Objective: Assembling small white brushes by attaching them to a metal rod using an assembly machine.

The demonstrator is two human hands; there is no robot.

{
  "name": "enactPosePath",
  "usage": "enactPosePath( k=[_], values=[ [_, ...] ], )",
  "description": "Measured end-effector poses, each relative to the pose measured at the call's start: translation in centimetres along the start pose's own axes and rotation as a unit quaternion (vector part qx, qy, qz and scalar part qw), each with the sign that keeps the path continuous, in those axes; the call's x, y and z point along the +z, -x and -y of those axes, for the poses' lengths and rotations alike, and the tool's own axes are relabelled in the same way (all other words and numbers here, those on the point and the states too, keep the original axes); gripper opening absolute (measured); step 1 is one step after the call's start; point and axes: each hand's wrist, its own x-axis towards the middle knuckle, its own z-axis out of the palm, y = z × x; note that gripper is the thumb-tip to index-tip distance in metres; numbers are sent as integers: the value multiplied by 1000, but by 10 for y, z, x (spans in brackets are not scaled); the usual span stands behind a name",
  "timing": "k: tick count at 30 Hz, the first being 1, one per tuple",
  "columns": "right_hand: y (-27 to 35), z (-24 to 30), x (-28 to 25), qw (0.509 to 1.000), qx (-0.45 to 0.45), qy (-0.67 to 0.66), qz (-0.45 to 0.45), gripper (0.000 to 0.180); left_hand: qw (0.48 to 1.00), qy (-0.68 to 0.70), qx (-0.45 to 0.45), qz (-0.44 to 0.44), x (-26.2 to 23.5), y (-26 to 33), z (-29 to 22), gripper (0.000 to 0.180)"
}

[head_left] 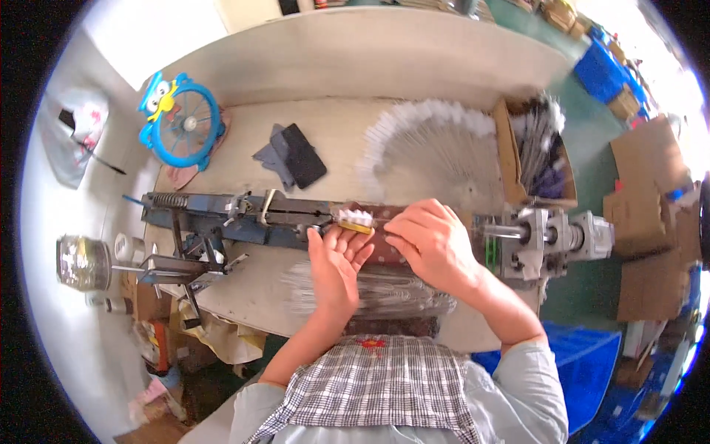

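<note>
- Over the pale flat desk [248, 133], head view: small white bristly piece with yellow strip [356, 217] sits at the finger ends of the left hand [336, 275].
- Left hand palm up, fingers loosely spread; right hand [433, 244] pinched narrow, can't tell on what.
- Step, probably: fine finger work at that piece.
- Next move likely calls for steady left support, careful right-hand alignment.

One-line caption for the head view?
Left hand at a small white piece, right hand beside it, white-tipped wires fanned out behind.
</note>
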Motion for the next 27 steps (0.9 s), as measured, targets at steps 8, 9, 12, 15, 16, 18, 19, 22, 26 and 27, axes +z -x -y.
enactPosePath(
  k=[8, 9, 12, 15, 16, 18, 19, 22, 26, 27],
  values=[
    [62, -27, -4, 988, 96, -111, 39, 12, 993, -102, 15, -51, -92, 13, -12, 47],
    [73, -29, -1, 986, 119, -105, 58, 12, 985, -92, 56, -131, -123, 13, -19, 45],
    [95, -34, 8, 976, 157, -89, 121, 14, 983, 119, 75, -114, -290, 32, -64, 43],
    [94, -29, 16, 960, 166, -68, 214, 15, 884, -4, 266, -384, -352, 57, -104, 38],
    [89, -26, 10, 958, 166, -59, 227, 15, 884, -3, 266, -384, -358, 61, -118, 38],
    [80, -22, 1, 955, 161, -51, 242, 15, 814, -42, 237, -528, -381, 73, -145, 40],
    [77, -23, -4, 962, 148, -45, 226, 13, 814, -39, 237, -529, -395, 74, -150, 40],
    [81, -29, -8, 966, 142, -24, 212, 11, 856, 35, 216, -469, -405, 61, -138, 44],
    [87, -29, -3, 960, 154, 8, 235, 14, 887, 14, 215, -407, -310, 51, -79, 38],
    [86, -29, -3, 959, 153, 9, 238, 14, 909, 26, 182, -373, -304, 50, -69, 35]
  ],
)
